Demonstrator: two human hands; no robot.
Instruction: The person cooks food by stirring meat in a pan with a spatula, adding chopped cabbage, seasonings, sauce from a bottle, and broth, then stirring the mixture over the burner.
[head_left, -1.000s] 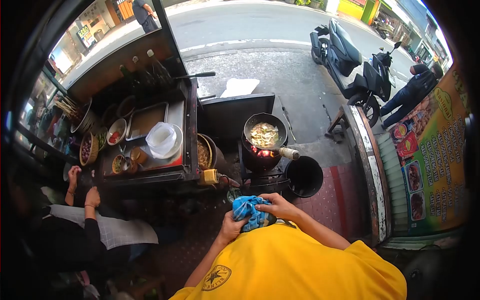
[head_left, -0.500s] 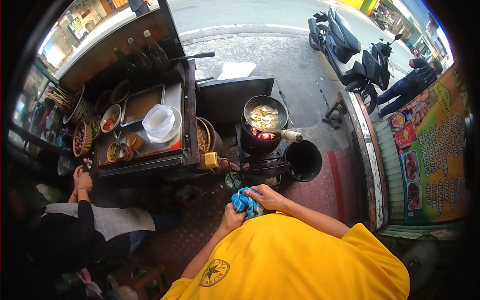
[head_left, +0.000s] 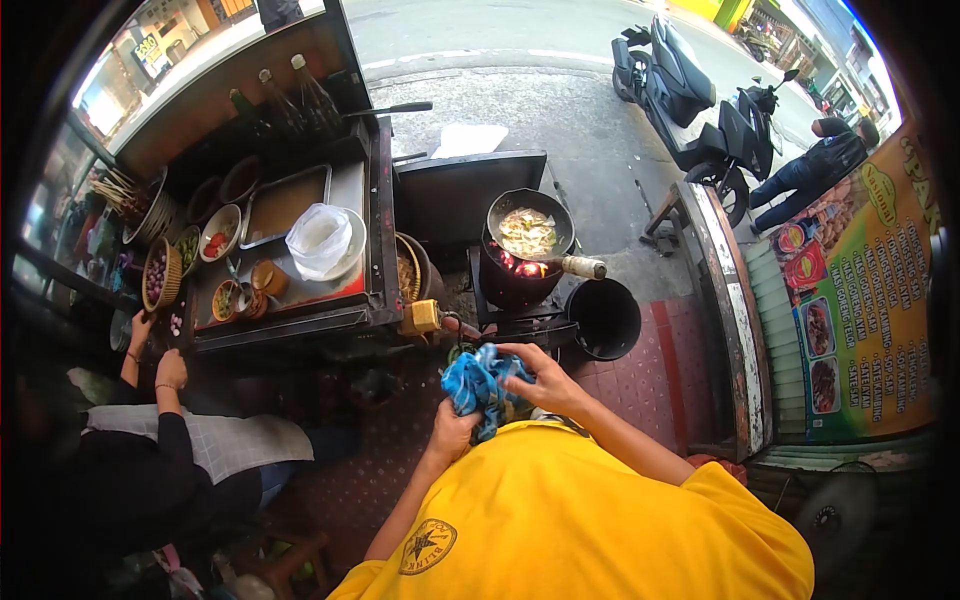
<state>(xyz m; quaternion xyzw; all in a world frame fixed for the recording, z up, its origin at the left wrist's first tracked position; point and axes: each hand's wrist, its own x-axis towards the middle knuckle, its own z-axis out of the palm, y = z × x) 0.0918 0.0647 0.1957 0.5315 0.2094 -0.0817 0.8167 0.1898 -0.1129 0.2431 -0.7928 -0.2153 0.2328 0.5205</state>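
Note:
A crumpled blue patterned cloth (head_left: pixel 478 385) is bunched up in front of my yellow shirt. My left hand (head_left: pixel 455 430) grips it from the lower left. On the other side my right hand (head_left: pixel 545 385) holds the cloth's right edge, its fingers bent and loosely spaced. Beyond the hands, a wok (head_left: pixel 527 225) with food in it sits over glowing coals in a dark round stove (head_left: pixel 515 285). The wok's wrapped handle (head_left: pixel 584 267) points right, toward me.
A black bucket (head_left: pixel 605 320) stands right of the stove. On the left, a cart (head_left: pixel 290 328) carries bowls, bottles and a plastic bag (head_left: pixel 320 240) on a plate. A co-worker (head_left: pixel 170 440) sits at its near side. A wooden bench (head_left: pixel 735 320) and a banner (head_left: pixel 865 300) stand right.
The cloth has loosened and spread, moving slightly up. My right hand has opened its grip somewhat and shifted right. The co-worker's hands have come apart, one reaching toward the basket.

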